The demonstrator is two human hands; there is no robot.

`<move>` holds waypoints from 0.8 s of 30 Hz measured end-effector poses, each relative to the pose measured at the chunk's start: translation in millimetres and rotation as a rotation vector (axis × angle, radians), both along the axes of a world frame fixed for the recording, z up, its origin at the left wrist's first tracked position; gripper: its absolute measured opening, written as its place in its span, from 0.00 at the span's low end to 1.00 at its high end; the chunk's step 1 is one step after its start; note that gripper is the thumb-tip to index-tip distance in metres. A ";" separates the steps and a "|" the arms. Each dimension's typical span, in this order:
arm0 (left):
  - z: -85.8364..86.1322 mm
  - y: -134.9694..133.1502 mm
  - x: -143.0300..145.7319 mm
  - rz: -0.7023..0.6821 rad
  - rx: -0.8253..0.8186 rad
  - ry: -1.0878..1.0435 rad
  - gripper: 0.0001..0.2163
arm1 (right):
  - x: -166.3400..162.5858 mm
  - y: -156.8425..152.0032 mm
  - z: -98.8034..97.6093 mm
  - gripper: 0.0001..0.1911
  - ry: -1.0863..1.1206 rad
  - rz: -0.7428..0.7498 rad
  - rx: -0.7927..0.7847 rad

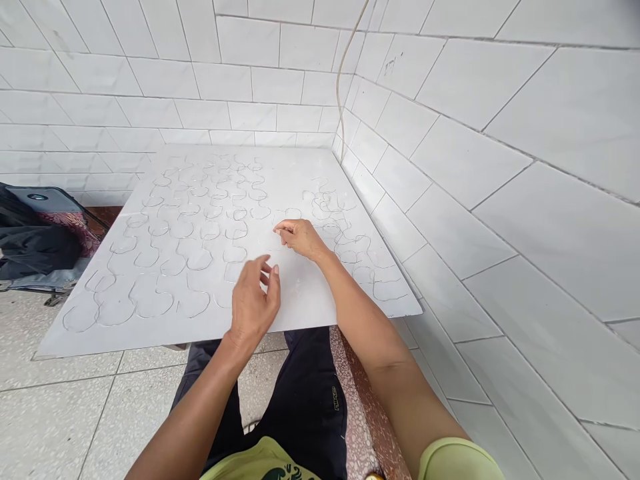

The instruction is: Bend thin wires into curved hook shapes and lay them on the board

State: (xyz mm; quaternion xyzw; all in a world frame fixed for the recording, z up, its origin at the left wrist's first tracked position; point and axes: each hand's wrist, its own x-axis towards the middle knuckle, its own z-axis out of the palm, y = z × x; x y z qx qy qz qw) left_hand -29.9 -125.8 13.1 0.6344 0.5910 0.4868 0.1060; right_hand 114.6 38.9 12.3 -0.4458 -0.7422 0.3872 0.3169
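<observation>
A large white board lies flat in front of me, covered with several clear, jigsaw-shaped pieces laid out in rows. My right hand rests on the board near its middle, fingers pinched together on the edge of a clear piece. My left hand hovers just above the board's near part, fingers curled loosely with thumb and fingertips close together; nothing shows in them. More clear pieces lie scattered to the right of my right hand.
White tiled walls close in at the back and right. A thin cable hangs down the corner. Dark bags and cloth lie at the left on the tiled floor. My legs in dark trousers are under the board.
</observation>
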 end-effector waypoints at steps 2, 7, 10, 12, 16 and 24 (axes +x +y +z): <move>-21.1 -9.9 1.4 -0.049 -0.043 0.036 0.12 | -5.7 6.8 6.1 0.13 -0.051 0.014 0.010; -43.4 -13.4 -1.9 -0.079 -0.076 0.008 0.10 | -22.8 31.1 17.7 0.11 -0.140 0.085 0.049; -43.0 -11.6 -4.2 -0.096 -0.083 -0.017 0.09 | -28.4 43.9 14.3 0.09 -0.194 0.083 -0.006; -42.6 -11.8 -4.8 -0.103 -0.096 -0.020 0.09 | -28.7 49.8 9.2 0.08 -0.219 0.076 -0.038; -43.2 -13.6 -3.9 -0.121 -0.107 -0.012 0.09 | -25.2 56.3 1.5 0.07 -0.249 0.056 -0.053; -42.4 -15.6 -2.6 -0.137 -0.111 0.010 0.09 | -30.0 54.0 2.2 0.10 -0.318 0.030 0.080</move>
